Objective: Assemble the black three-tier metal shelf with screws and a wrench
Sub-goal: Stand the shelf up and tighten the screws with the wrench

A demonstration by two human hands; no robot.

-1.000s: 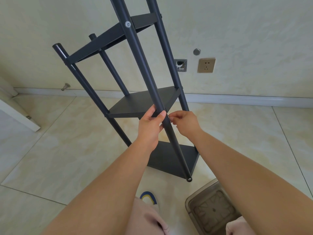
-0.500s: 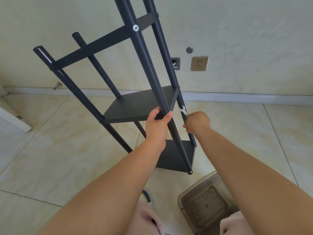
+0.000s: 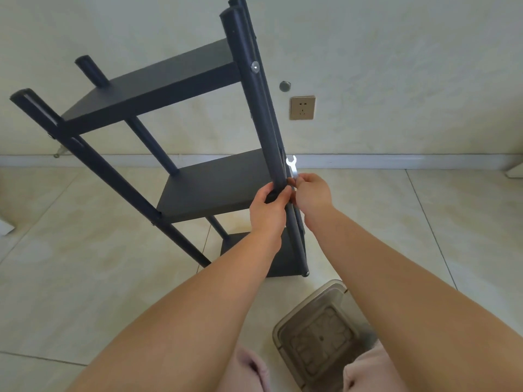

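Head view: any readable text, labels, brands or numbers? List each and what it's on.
None readable.
Black shelf: no label or brand visible on posts or tiers.
Wrench in the right hand: no marking legible, too small to tell.
Wall socket: only pin holes, no lettering readable.
Plastic container on the floor: moulded pattern, no characters legible.

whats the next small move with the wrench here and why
Probably lower the wrench onto the middle-tier joint: the right hand pinches it beside the front post with its open end up, engaging nothing, while the left hand grips that post.
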